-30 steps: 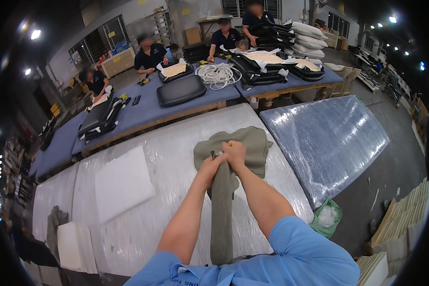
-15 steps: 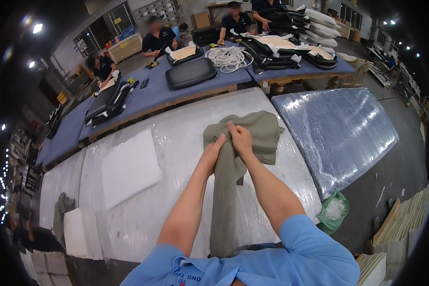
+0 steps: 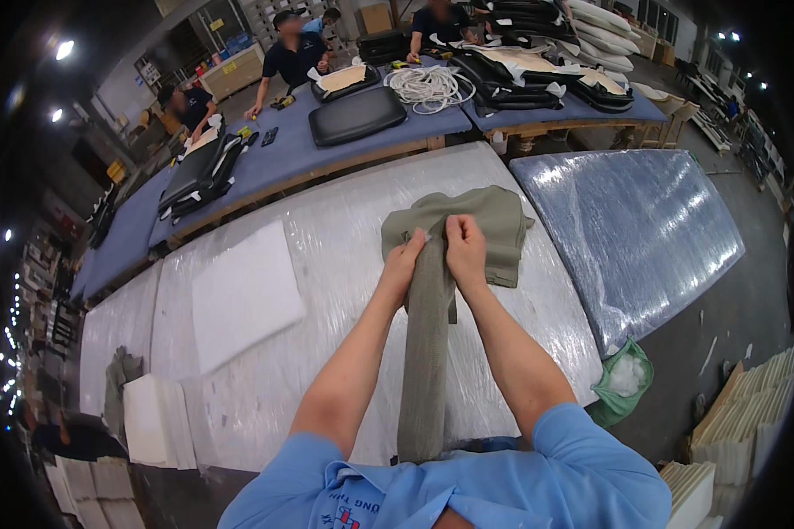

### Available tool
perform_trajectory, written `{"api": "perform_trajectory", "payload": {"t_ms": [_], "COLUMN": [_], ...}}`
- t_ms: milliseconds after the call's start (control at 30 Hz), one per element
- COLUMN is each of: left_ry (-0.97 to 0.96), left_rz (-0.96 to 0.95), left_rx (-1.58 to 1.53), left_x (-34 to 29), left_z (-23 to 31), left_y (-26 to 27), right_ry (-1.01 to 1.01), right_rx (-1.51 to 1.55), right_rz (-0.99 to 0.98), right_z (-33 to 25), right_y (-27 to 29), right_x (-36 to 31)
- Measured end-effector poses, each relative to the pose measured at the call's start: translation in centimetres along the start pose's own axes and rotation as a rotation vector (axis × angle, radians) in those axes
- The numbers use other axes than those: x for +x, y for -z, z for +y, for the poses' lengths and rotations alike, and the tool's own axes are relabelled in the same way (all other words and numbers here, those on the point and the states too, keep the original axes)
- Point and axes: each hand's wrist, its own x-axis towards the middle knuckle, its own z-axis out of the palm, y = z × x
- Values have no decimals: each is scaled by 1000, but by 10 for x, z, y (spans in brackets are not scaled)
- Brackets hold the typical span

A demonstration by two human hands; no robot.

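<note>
Olive fabric cover [image 3: 468,220] gripped by both hands [image 3: 437,256] mid-table [image 3: 344,229], bare wrapped surface all around.

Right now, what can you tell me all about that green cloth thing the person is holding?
The olive-green fabric cover looks like woven cloth, soft and creased. A long narrow strip runs from the person's body up the plastic-wrapped table, widening into a bunched, folded part at the far end. The left hand and right hand pinch it side by side where strip meets bunch. The rest lies on the table.
</note>
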Motion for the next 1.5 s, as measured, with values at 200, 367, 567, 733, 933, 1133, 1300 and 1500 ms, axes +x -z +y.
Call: {"api": "perform_trajectory", "payload": {"t_ms": [200,367,567,733,933,1133,1300,1500], "left_ry": [-358,-221,-162,-263,-356,-348,-197,-83], "left_rz": [99,-80,-108,-43,91,261,182,94], "left_rx": [-105,-197,-68,180,573,425,-185,-66], "left_x": [1,3,8,17,19,11,-28,-84], "left_z": [-18,-6,2,10,38,34,-2,-1], "left_y": [15,-8,-10,-9,-25,-29,-13,-28], "right_ry": [12,17,44,97,139,109,11,-15], "right_rx": [437,426,445,416,534,350,332,437], "right_rz": [-58,-165,-245,-251,-206,-168,-285,-348], "right_z": [-38,-24,-6,-6,-4,-1,2,-15], "right_y": [-18,-24,-31,-37,-43,-30,-10,-3], "right_x": [-12,-11,-5,-8,-11,-13,-46,-84]}}
